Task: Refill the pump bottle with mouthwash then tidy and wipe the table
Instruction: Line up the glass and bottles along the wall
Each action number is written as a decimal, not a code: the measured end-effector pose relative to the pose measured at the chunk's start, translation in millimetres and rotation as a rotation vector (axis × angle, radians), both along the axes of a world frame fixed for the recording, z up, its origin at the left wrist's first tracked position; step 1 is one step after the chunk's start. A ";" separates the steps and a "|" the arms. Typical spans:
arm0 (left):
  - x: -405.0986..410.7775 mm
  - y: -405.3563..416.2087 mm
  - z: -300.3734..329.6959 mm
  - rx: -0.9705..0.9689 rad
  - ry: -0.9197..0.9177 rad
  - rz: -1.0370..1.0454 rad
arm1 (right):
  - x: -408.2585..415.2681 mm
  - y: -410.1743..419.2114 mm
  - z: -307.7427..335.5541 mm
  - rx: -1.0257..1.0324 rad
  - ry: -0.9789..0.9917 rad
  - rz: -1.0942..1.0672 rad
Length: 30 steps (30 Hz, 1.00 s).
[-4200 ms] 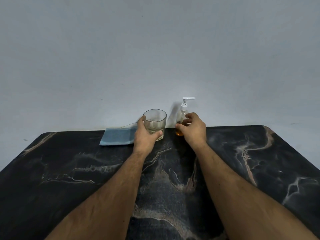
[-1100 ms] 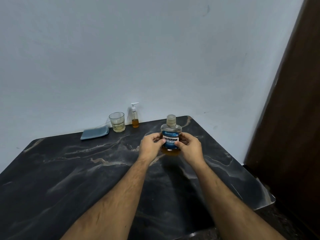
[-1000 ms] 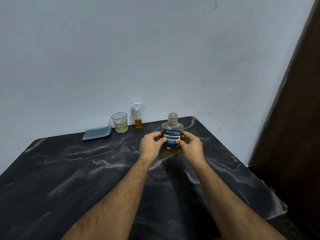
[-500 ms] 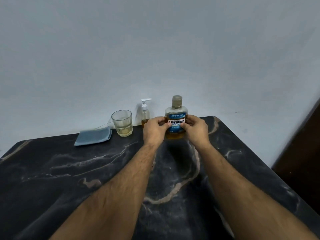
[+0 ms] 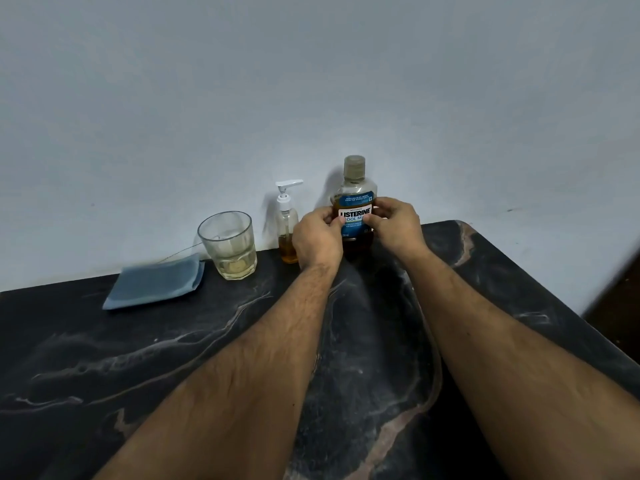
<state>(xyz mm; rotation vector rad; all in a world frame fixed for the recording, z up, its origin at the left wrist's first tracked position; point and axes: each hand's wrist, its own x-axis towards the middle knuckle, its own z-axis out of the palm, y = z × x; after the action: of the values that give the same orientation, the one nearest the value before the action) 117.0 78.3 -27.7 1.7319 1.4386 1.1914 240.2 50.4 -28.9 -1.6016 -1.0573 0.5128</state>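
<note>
Both hands on mouthwash bottle (image 5: 354,202), upright at table (image 5: 104,358) back edge by wall: left hand (image 5: 317,237) & right hand (image 5: 394,226) fingers curled round it; pump bottle (image 5: 287,223) just left, w/ glass (image 5: 228,244) & cloth (image 5: 156,282) further left

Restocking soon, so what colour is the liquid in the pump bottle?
Amber-orange, filling only the bottom of the pump bottle; head view shows it.

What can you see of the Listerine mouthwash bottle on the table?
The Listerine bottle is clear plastic with a blue and white label and a greyish translucent cap, still on. Amber liquid fills its lower part. It stands upright near the wall, right of the pump bottle. The left hand and right hand grip its sides.
</note>
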 end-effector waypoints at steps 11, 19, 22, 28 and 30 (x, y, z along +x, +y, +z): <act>-2.1 -15.9 -1.7 -0.014 0.078 -0.011 | 0.8 -2.4 -0.2 -0.050 -0.043 -0.019; -55.6 -88.6 2.5 -0.003 0.259 -0.151 | -21.9 -73.9 -0.7 -0.110 -0.211 -0.151; -99.1 -114.1 1.5 -0.002 0.388 -0.167 | -46.1 -115.0 2.0 -0.163 -0.318 -0.072; -204.7 -176.0 1.0 -0.019 0.670 -0.208 | -107.2 -186.4 3.6 -0.216 -0.564 0.172; -233.3 -193.9 -2.3 -0.046 0.740 -0.203 | -127.9 -204.9 3.2 -0.276 -0.667 0.252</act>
<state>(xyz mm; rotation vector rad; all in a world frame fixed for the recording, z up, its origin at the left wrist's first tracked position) -116.4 -115.6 -30.0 2.3485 1.5990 0.4020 112.3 -154.5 -25.7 -1.9552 -1.7628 0.2958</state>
